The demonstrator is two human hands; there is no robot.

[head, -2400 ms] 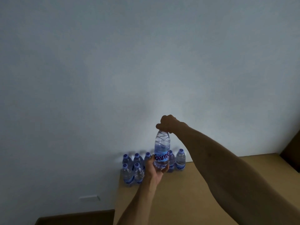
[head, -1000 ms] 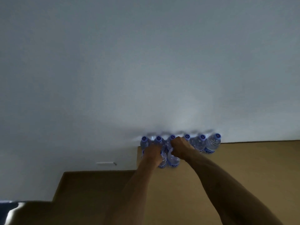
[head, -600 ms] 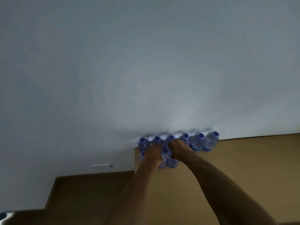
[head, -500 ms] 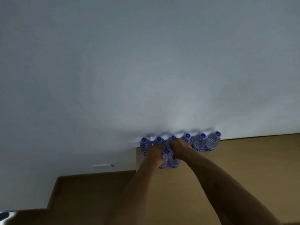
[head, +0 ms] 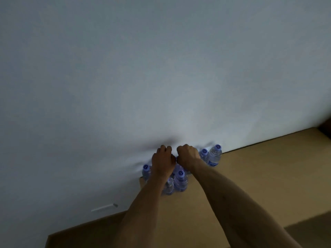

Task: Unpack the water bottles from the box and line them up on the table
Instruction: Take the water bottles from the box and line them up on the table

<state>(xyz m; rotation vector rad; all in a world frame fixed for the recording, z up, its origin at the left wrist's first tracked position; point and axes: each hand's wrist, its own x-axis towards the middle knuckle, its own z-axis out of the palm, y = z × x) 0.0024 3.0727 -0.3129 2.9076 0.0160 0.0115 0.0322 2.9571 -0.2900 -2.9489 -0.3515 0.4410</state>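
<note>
Against the pale wall (head: 161, 68) the table (head: 250, 176) carries upright water bottles (head: 180, 181) at its far left corner. Both hands reach over them, left hand (head: 163, 160) and right hand (head: 187, 155), fingers curled downward; whether they hold bottle tops is hidden.

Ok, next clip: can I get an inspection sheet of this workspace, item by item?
Surface: tan table against the wall.
Job's things: water bottles clustered upright at the table's far left corner, two more to the right by the wall; box not identifiable.
Clutter: nothing seen.
Hands: left hand and right hand curled over the back bottles; grip hidden.
Cables: nothing seen.
Surroundings: plain white wall, small white fitting low on it.
</note>
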